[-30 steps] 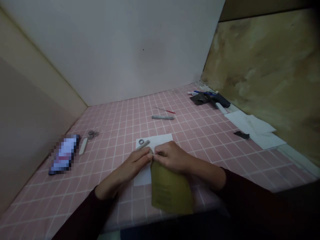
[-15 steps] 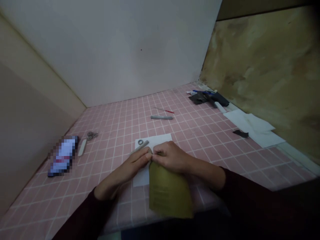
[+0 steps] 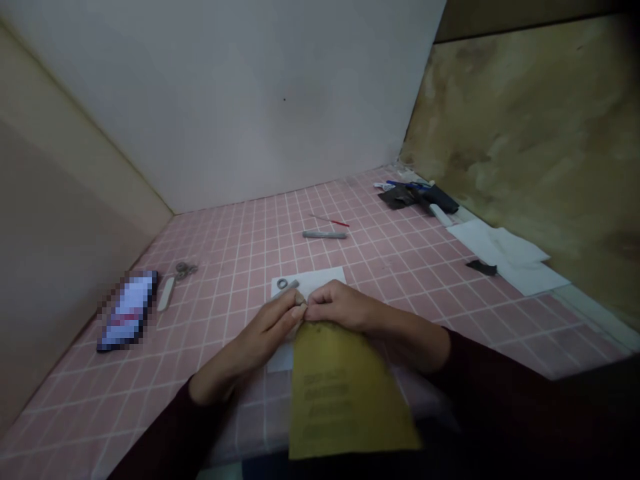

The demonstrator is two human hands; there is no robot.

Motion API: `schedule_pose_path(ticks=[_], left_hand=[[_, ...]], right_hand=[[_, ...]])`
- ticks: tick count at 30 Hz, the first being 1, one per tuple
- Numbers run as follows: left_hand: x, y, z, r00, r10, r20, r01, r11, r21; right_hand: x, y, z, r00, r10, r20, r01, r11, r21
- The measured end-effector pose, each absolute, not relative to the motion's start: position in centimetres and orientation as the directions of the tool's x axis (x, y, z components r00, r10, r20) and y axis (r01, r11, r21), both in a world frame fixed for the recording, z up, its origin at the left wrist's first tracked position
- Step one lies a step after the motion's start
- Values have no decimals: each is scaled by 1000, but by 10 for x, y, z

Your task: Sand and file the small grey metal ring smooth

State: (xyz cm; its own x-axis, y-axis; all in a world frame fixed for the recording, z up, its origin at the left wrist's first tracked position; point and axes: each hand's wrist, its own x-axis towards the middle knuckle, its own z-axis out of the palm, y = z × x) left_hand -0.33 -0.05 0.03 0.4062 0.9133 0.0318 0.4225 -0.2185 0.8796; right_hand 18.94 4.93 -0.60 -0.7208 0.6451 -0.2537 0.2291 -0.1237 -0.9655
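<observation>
My left hand [image 3: 273,327] and my right hand [image 3: 345,307] meet fingertip to fingertip over the near part of the table, both closed in a pinch. Between them they grip the top edge of a yellow sheet of paper [image 3: 345,400] with faint printed lines, which hangs down past the table's front edge. Whether something small also sits in the fingertips I cannot make out. Beneath the hands lies a white paper [image 3: 325,275]. A small grey ring [image 3: 282,284] rests on it, beside a grey rod-like piece [image 3: 290,287] partly behind my left hand.
Farther back are a grey marker-like stick [image 3: 324,235] and a thin red-handled tool [image 3: 340,223]. At left lie a blurred-out phone-like object [image 3: 129,310], a pale flat stick [image 3: 167,294] and grey rings [image 3: 185,269]. Dark scraps [image 3: 400,195] and white sheets [image 3: 505,253] line the right wall.
The yellow sheet has swung out and spread flatter toward me, showing more of its printed face. My hands stay together, with my right hand turned slightly lower over the sheet's edge.
</observation>
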Motion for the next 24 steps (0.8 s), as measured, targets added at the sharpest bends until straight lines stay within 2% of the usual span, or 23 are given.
schedule_pose_path(ticks=[2,4,5,7,9,10,11,12,14,16,17,18,20,22,23,24], left_hand=[[-2,-3,3,433,897,89,409,-284,867],[-2,-2,1,446,891,78,426,-289,857],[-3,-1,-1,442,896,51,441,-267,857],[-5,3,-6,420,908,-1,448,-206,870],[-7,6,-10,421,907,-34,426,-164,890],[-8,6,-11,429,902,-42,421,-159,893],[-8,5,-10,440,897,-43,424,-165,891],[-7,4,-8,449,893,-36,433,-183,882],[-4,1,-3,461,888,11,453,-246,857],[-1,-1,0,461,884,72,459,-307,834],[0,-2,1,456,886,80,468,-316,825],[0,-1,0,445,893,66,484,-302,821],[-1,1,-3,414,910,-12,510,-222,831],[-3,3,-6,387,918,-90,493,-123,861],[-4,3,-7,381,918,-109,474,-93,876],[-5,3,-7,385,916,-112,459,-84,885]], right_hand=[[191,52,-9,-798,500,-337,166,-355,-920],[192,53,-10,-806,475,-354,162,-399,-903],[191,52,-10,-779,531,-334,175,-327,-929],[189,49,-9,-701,685,-198,231,-44,-972],[188,46,-7,-649,761,-14,310,248,-918],[187,45,-6,-639,769,25,335,307,-891],[187,45,-5,-644,765,-3,332,276,-902],[187,46,-6,-664,743,-83,308,171,-936],[189,50,-8,-738,619,-268,212,-163,-963],[190,53,-10,-809,469,-355,146,-425,-894],[191,53,-11,-811,455,-368,141,-458,-877],[191,53,-12,-789,494,-366,157,-414,-897],[190,50,-11,-708,662,-248,227,-120,-966],[188,46,-10,-656,755,-14,292,237,-927],[187,45,-9,-645,761,64,309,337,-889],[186,44,-9,-643,762,80,311,355,-882]])
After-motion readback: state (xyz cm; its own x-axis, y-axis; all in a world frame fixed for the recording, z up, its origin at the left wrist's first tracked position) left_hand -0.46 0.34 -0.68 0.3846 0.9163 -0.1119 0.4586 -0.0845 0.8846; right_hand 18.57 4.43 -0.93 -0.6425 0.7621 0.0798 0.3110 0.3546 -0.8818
